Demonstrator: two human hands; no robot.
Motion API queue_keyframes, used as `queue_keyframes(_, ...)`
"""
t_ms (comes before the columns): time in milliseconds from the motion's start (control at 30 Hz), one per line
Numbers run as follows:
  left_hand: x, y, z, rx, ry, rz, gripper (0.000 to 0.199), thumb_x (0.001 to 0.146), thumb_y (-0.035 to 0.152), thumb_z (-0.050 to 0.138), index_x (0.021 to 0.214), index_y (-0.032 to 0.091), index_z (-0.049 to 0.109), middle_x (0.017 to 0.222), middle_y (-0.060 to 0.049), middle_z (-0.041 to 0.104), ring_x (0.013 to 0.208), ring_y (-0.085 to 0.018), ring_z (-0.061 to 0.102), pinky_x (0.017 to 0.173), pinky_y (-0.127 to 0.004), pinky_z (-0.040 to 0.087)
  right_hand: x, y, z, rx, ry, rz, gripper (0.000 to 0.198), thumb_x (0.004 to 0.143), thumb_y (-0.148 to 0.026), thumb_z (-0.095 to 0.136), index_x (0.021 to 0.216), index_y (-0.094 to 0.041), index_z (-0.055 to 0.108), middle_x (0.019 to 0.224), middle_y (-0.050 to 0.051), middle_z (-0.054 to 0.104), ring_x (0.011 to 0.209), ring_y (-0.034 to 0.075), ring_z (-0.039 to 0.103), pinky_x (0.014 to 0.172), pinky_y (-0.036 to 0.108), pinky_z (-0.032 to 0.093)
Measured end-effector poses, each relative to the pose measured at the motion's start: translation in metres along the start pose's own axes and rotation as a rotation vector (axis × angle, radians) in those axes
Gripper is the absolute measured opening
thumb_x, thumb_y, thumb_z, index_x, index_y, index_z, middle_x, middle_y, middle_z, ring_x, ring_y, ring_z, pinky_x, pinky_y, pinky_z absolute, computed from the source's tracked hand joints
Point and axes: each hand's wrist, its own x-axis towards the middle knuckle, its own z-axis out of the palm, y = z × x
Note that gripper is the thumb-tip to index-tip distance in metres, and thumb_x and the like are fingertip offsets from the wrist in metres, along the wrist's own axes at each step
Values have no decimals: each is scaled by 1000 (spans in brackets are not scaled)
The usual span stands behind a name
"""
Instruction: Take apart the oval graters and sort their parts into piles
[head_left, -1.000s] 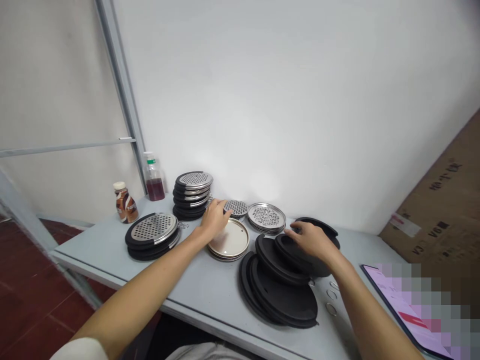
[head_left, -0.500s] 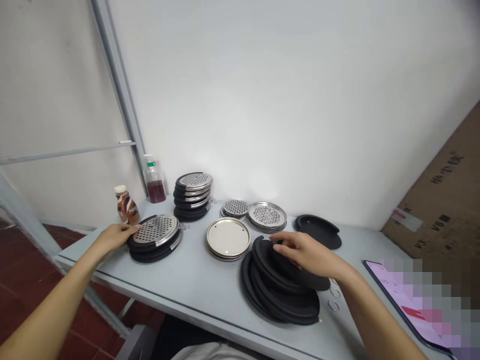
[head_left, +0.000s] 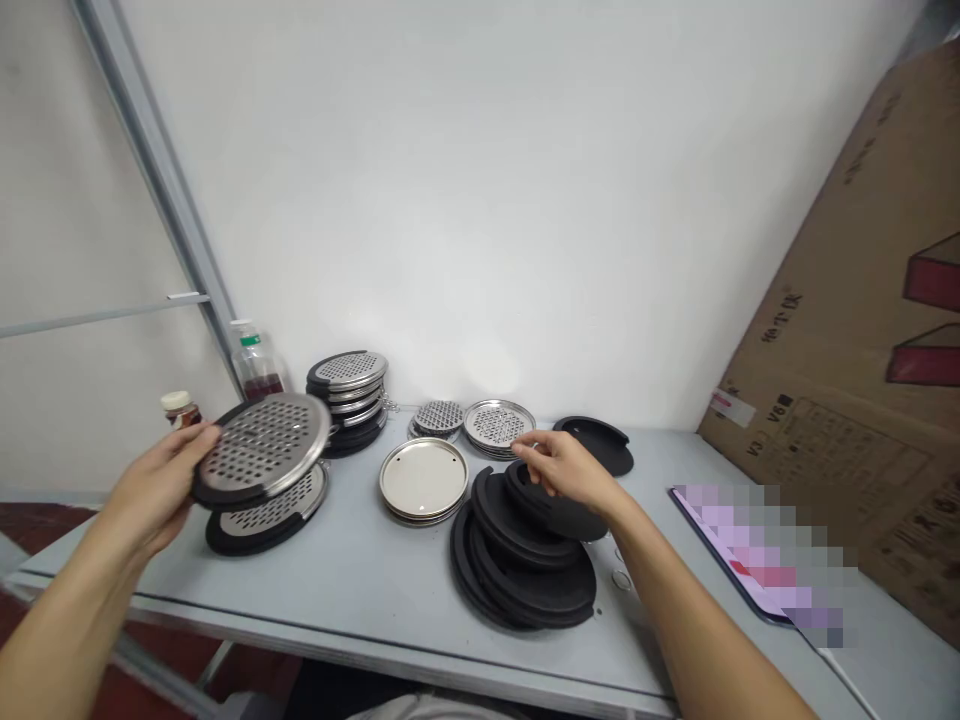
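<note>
1. Gripping a holed disc [head_left: 266, 445] at its nine o'clock edge, the left hand [head_left: 161, 485] has its thumb on top, the other fingers mostly hidden beneath

2. The held disc lies at two o'clock from that hand and seems slightly tilted, raised over a second holed disc [head_left: 281, 510] on the table [head_left: 352, 580]; a gap shows between the two on the right, but whether they touch on the left I cannot tell

3. Being round, the held disc has no long axis; its black rim wraps the left side, from about six round to twelve o'clock, and a bare metal edge faces three o'clock

4. The left hand is much the nearer to both discs; the right hand [head_left: 559, 468] is well apart from them, towards three o'clock, with a stack of pale plates [head_left: 424, 477] between

5. The right hand is half curled, thumb and fingertips narrowly parted, over a pile of black covers [head_left: 525, 575]; whether it touches or holds the top cover I cannot tell

6. From the right hand, a stack of metal plates [head_left: 500, 425] sits just beyond the fingertips at ten o'clock, and a lone black cover [head_left: 596, 445] at two o'clock
</note>
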Motion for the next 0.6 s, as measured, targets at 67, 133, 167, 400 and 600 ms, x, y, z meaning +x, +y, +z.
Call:
queue_keyframes(67,-27,23,46,-121,-128,-32,18,86,22,62,104,20,65,78,5,72,75,-11,65,71,-22,51,0,-6,2,150,89,-38,35,87,-50,57,91,-17,68,58,-3,57,41,8,47,38,20,37)
queue_keyframes(133,-53,39,98,-177,-219,-3,26,82,24,67,108,17,66,91,-2,74,85,-16,68,77,-27,53,-1,-13,4,335,140,-82,36,85,-52,60,92,-17,68,67,0,62,53,11,56,47,21,46)
queue_keyframes(167,-66,44,123,-161,-222,62,28,82,27,68,108,17,67,97,-5,74,89,-18,68,80,-29,53,-2,-15,6,425,160,-104,36,83,-51,63,96,-18,69,76,2,66,63,13,61,55,23,51)
queue_keyframes(400,-133,58,231,-18,-412,489,29,88,37,60,110,19,67,105,-7,71,96,-22,66,84,-32,50,-10,-14,-2,847,196,0,40,64,-30,86,98,-17,70,92,8,76,81,21,71,81,33,56)
queue_keyframes(600,-136,60,233,30,-398,475,27,88,38,59,107,21,67,83,-2,67,75,-16,63,70,-26,47,-12,-10,-20,917,90,82,26,67,-30,85,81,-12,72,79,10,76,71,21,72,74,32,57)
